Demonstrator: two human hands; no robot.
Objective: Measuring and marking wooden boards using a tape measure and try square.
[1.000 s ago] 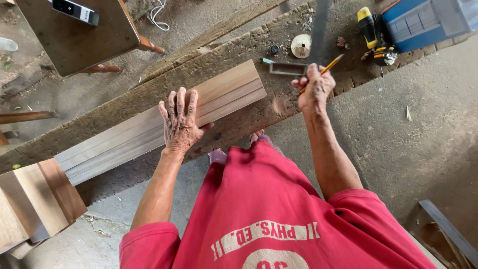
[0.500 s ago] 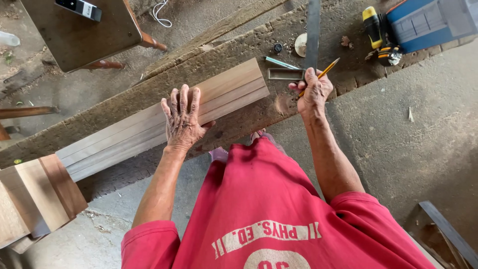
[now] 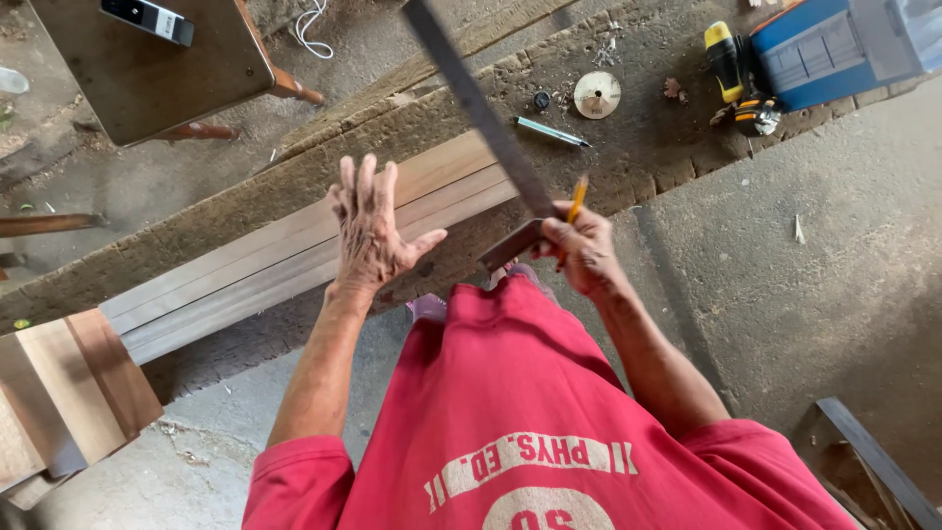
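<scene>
Nearest, a metal try square and a yellow pencil are gripped together in the right hand, its fingers closed around both; the blade's far end is cut off at the frame's top. The left hand is spread wide, fingers open, over smooth pale planks laid on a rough, weathered table. Whether the palm touches the wood cannot be told. Beyond lies a round wooden disc.
</scene>
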